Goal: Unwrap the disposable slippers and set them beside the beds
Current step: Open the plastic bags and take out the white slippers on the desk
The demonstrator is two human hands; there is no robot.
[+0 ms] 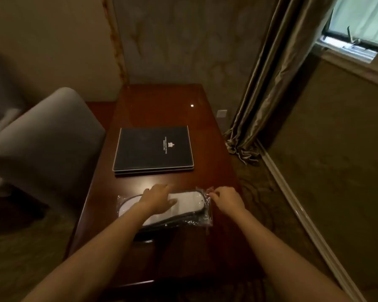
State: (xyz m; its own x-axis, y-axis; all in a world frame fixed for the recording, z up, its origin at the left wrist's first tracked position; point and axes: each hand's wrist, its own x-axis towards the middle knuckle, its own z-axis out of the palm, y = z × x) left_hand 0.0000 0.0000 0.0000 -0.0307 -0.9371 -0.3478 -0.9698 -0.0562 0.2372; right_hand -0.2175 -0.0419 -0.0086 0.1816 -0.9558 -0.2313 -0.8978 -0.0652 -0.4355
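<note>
A pair of white disposable slippers (187, 200) with dark edging lies flat in a clear plastic wrapper (206, 219) near the front of a dark wooden table (159, 105). My left hand (158, 197) rests flat on the middle of the packet, fingers spread and pressing down. At the packet's right end, my right hand (226, 199) pinches the crinkled edge of the wrapper between thumb and fingers. Both hands cover part of the slippers. No bed is in view.
A black hotel folder (153, 149) lies on the table behind the packet. A grey armchair (44, 136) stands at the left. Curtains (268, 79) hang at the right beside a window (358, 25), over patterned carpet (260, 188).
</note>
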